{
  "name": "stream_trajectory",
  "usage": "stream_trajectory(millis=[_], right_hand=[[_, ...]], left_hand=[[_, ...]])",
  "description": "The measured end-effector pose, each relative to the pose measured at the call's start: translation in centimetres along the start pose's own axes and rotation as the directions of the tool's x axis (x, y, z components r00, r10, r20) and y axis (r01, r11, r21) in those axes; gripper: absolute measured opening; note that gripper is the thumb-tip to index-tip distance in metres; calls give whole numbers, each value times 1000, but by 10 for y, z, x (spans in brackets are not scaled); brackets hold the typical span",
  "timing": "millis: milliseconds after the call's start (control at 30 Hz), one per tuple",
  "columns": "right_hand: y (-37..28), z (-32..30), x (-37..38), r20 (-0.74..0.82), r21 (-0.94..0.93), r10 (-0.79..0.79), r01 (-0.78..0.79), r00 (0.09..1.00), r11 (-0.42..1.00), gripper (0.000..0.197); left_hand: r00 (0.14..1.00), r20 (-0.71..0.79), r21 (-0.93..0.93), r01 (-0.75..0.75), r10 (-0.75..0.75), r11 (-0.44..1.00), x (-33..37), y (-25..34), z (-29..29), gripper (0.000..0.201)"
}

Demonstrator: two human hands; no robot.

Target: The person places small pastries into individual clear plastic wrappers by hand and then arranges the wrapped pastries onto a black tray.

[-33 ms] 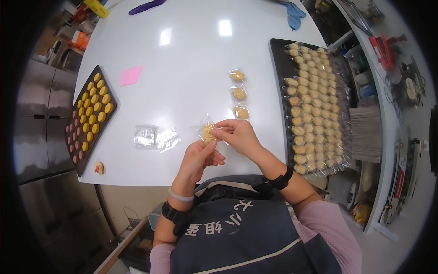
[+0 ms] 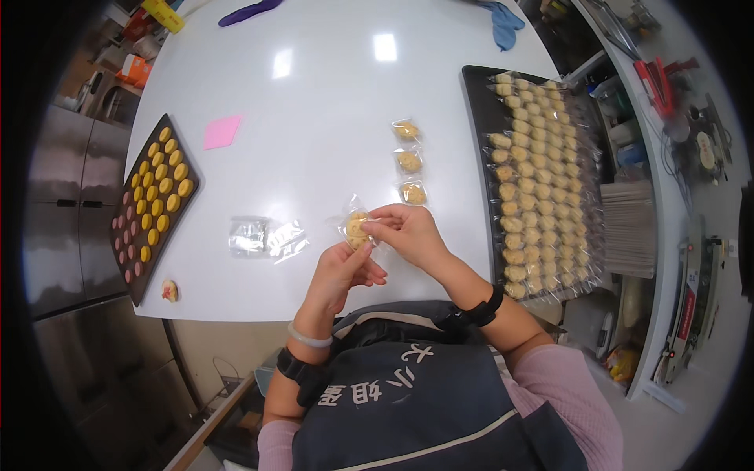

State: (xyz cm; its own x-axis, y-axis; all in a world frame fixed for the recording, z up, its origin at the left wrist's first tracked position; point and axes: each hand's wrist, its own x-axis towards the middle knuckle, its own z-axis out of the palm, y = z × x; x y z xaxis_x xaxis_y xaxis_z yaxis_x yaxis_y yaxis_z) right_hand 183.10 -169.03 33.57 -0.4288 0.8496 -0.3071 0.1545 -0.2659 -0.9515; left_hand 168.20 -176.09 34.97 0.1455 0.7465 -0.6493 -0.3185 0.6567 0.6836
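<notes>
Over the near part of the white table [image 2: 314, 157], both my hands pinch a pale yellow cookie in a clear bag [image 2: 356, 224]. My left hand [image 2: 342, 271] grips the lower edge of the bag between thumb and fingers. From the right, my right hand [image 2: 408, 234] pinches its side. Just beyond lie three bagged cookies [image 2: 409, 161] in a column, apart from each other. Left of my hands is a small pile of clear plastic bags [image 2: 267, 237]. The contact points of my fingertips are partly hidden.
At right a dark tray [image 2: 481, 102] carries rows of bagged cookies [image 2: 542, 188]. A dark tray [image 2: 193, 174] at left bears yellow and pink rounds. Also on the table are a pink square [image 2: 222, 132], one loose cookie [image 2: 170, 290], a purple item [image 2: 250, 12] and a blue glove [image 2: 503, 25].
</notes>
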Motion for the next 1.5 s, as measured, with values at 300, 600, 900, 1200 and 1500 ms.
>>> stream_trajectory(millis=[300,600,900,1200,1500], right_hand=[[3,-18,6,142,172,54,-79,988,982,32],[9,-29,9,119,369,61,-101,991,924,33],[23,-31,22,101,462,161,-189,982,866,31],[7,-134,77,-471,-9,-199,221,859,975,23],[31,-283,105,-558,-298,-188,16,808,955,30]], left_hand=[[987,33,205,-160,157,966,15,6,6,22],[981,193,32,25,-31,999,28,14,5,22],[993,111,31,-48,44,998,47,13,15,25],[991,136,191,-47,21,980,87,25,39,38],[990,-138,198,52,-24,979,104,-21,-21,25]])
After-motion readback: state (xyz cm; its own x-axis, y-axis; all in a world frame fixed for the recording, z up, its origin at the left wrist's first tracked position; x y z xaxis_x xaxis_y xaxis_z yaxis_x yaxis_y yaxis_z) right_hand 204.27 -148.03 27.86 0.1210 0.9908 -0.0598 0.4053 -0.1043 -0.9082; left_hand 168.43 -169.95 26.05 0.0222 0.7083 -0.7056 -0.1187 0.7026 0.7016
